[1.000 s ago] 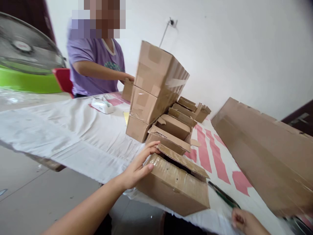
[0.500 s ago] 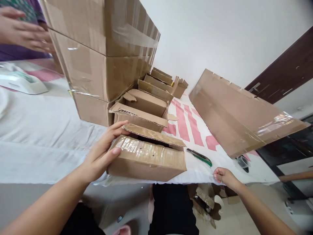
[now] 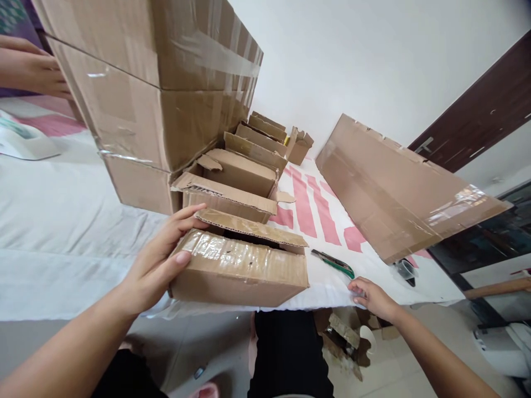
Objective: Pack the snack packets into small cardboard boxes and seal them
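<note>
A small cardboard box (image 3: 240, 271) sits at the table's front edge, its taped side towards me and its top flap slightly raised over a dark gap. My left hand (image 3: 161, 257) grips the box's left end, thumb on the near face and fingers over the far corner. To the right of the box lies a green box cutter (image 3: 334, 263) on the cloth. My right hand (image 3: 371, 297) hovers by its green end, fingers loosely bent and apart, with nothing held. Whether a fingertip touches the cutter is hard to tell.
A tall stack of taped cartons (image 3: 124, 116) rises at the left, with a row of open boxes (image 3: 236, 174) beside it. A large cardboard sheet (image 3: 398, 193) leans at the right near a clear cup (image 3: 405, 270). Another person's hand (image 3: 33, 69) and a white tape dispenser (image 3: 27, 141) are at far left.
My right hand has moved closer to the box cutter and its fingers have loosened. My left hand keeps its place on the box. The view has shifted slightly.
</note>
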`<state>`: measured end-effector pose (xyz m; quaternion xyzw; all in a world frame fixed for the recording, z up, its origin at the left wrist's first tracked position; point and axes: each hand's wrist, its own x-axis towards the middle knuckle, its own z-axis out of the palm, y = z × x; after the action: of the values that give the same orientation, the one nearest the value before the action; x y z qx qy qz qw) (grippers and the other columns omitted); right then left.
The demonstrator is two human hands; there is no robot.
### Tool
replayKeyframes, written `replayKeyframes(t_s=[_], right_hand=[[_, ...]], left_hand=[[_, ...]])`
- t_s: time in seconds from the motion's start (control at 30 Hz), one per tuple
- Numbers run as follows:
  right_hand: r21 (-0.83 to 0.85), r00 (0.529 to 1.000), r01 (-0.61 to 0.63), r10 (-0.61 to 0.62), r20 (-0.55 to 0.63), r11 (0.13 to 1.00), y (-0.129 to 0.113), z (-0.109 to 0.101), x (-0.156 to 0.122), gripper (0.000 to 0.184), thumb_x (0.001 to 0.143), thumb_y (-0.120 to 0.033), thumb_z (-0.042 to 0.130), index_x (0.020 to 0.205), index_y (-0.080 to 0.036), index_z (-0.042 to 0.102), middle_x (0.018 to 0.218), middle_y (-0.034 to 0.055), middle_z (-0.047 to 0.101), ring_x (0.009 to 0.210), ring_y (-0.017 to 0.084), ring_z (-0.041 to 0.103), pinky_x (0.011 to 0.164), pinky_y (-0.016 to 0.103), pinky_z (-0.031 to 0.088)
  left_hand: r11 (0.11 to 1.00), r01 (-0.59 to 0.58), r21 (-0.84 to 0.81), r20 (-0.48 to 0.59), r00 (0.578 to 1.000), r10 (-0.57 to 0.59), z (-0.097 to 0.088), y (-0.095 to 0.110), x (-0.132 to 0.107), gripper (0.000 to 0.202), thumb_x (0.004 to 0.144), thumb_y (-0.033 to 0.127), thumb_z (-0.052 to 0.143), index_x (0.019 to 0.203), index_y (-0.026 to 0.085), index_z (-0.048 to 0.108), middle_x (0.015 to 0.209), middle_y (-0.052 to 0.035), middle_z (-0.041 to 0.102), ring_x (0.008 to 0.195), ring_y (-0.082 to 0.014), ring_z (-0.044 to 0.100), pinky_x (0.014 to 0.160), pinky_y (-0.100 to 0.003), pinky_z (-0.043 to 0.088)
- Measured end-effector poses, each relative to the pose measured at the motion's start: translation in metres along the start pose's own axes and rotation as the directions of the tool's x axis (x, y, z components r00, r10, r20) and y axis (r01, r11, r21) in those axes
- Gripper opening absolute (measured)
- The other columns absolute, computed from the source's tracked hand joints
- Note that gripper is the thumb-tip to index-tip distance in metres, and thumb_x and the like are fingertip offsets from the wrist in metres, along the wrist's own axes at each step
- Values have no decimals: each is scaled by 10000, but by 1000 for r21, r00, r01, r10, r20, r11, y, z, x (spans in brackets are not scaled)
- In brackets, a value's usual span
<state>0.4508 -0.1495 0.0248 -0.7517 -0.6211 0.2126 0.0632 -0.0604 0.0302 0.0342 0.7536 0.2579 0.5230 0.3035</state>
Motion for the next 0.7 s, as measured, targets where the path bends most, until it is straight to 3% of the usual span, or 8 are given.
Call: replayKeyframes(t_s=[0.07,0.13,0.23,0.3,0.43,0.57,0.7], right_hand=[[-36,999,31,-30,24,999,-4,-3,0,111,688,-180,582,783,-218,623,883,21,601,855,196,580,822,336,463],[-61,997,64,-62,36,996,-6,-5,0,95,696,-162,577,766,-217,610,933,32,599,912,204,582,870,350,456],[-88,994,102,-98,43,991,-8,-6,0,292,680,-112,568,939,-237,618,1087,40,600,1039,209,562,940,358,434],[-105,994,103,-98,52,989,-6,-5,1,360,685,-100,556,1013,-241,607,1049,33,613,989,200,579,889,342,459],[-130,994,95,-87,70,987,-1,-4,1,207,723,-119,541,894,-216,607,793,-11,591,720,156,580,704,286,485],[-148,988,152,-148,39,977,-5,-5,-3,89,739,-129,559,734,-213,590,918,26,596,896,180,596,831,306,474],[-178,984,161,-171,-45,971,-19,-2,-12,146,876,-200,466,855,-228,607,950,46,591,896,189,592,828,331,476]], left_hand=[[1000,3,-3,-2,1000,-3,0,0,0,320,945,439,397,1166,249,529,1484,-63,413,1376,-331,335,1132,-477,257],[1000,0,-7,-5,1000,0,0,-1,0,318,945,439,401,1164,251,532,1487,-57,411,1375,-328,338,1132,-465,260],[1000,-5,-13,-4,1000,5,0,-1,0,313,943,429,403,1164,248,530,1493,-59,401,1371,-330,344,1131,-463,258],[1000,-8,-13,1,1000,8,0,-1,-1,316,947,429,398,1168,241,523,1497,-64,393,1374,-328,338,1133,-465,251],[1000,1,-2,2,1000,-1,0,0,-2,324,958,443,388,1174,240,517,1497,-61,394,1384,-316,323,1140,-455,244],[1000,20,-8,10,1000,-20,-1,1,-2,318,951,453,389,1167,258,517,1496,-58,395,1394,-332,303,1137,-483,240],[1000,2,-13,6,1000,-2,0,0,-1,310,950,432,396,1177,258,517,1495,-51,398,1381,-326,322,1139,-473,235]])
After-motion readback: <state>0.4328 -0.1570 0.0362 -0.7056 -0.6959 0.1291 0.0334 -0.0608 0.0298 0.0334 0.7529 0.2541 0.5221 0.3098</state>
